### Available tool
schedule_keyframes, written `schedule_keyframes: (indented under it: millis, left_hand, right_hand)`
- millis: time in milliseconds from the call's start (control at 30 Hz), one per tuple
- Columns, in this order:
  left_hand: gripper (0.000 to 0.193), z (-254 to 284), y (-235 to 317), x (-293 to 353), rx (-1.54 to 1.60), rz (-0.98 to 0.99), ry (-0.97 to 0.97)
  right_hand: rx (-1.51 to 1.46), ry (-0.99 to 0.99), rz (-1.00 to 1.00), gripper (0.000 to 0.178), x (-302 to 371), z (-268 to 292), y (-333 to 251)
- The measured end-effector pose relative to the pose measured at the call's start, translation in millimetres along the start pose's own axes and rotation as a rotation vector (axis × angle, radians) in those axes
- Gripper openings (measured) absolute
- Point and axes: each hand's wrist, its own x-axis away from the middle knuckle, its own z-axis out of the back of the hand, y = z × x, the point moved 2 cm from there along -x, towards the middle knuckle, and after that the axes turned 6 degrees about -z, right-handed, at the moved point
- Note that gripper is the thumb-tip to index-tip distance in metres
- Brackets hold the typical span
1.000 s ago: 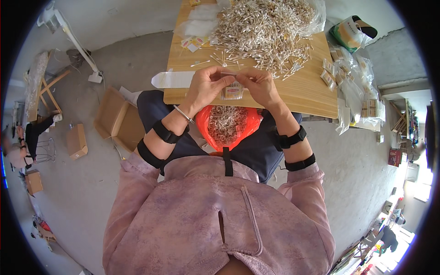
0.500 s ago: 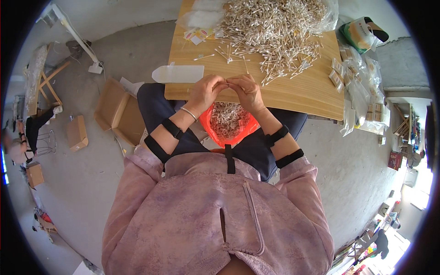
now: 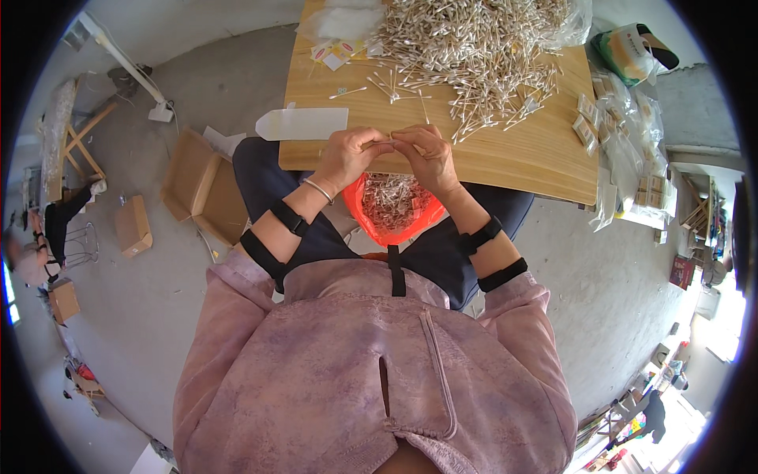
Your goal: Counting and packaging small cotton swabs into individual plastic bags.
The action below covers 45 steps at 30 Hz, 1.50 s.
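Note:
My left hand [image 3: 347,156] and my right hand [image 3: 429,156] meet over the near edge of the wooden table [image 3: 505,170]. Fingertips of both are pinched together; whatever lies between them is too small to make out. Beyond them a large heap of cotton swabs [image 3: 474,59] covers the far part of the tabletop, with several loose swabs [image 3: 392,87] strewn at its near side. Left of my left hand lies a flat white strip [image 3: 304,124], its rounded end jutting past the table's edge. Below my hands, between my legs, hangs a red plastic bag [image 3: 387,235] with more swabs inside.
Small printed cards [image 3: 338,55] and a clear plastic bag [image 3: 328,25] lie at the table's far left. Packed swab boxes [image 3: 584,130] sit along the right edge. An open cardboard box [image 3: 205,189] stands on the floor at left. A person [image 3: 35,257] sits farther off.
My view has shifted slightly, so the table appears a little higher and to the left. My hands stay pinched together, with only small finger movement.

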Motion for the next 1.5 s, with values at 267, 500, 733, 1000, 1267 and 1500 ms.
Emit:
schedule_keyframes:
  millis: [267,500,733,1000,1267,1500]
  left_hand:
    - [0.011,-1.8,-2.2,-7.7,-0.145,-0.107,0.062]
    - [0.014,-5.1,-13.5,-4.7,0.169,0.140,-0.019]
    - [0.018,-12.5,-20.7,0.6,0.385,0.279,-0.021]
    - [0.013,-22.4,-27.8,4.1,0.763,0.369,0.064]
    - [0.015,-17.7,-28.9,2.0,0.816,0.438,-0.014]
    - [0.012,-7.7,-11.8,4.9,0.339,0.142,0.053]
  right_hand:
    - [-0.005,-0.004,-0.093,0.004,-11.0,-1.5,-0.4]
    - [-0.024,-0.070,-0.123,0.008,-10.8,-2.8,7.7]
    - [-0.351,-0.131,-0.367,0.009,-10.2,-6.8,21.6]
    - [-0.628,-0.200,-0.570,0.007,-16.4,-5.3,23.7]
    - [-0.646,-0.210,-0.571,0.004,-19.8,-3.1,25.7]
    - [-0.358,-0.151,-0.251,0.005,-12.9,-1.0,23.0]
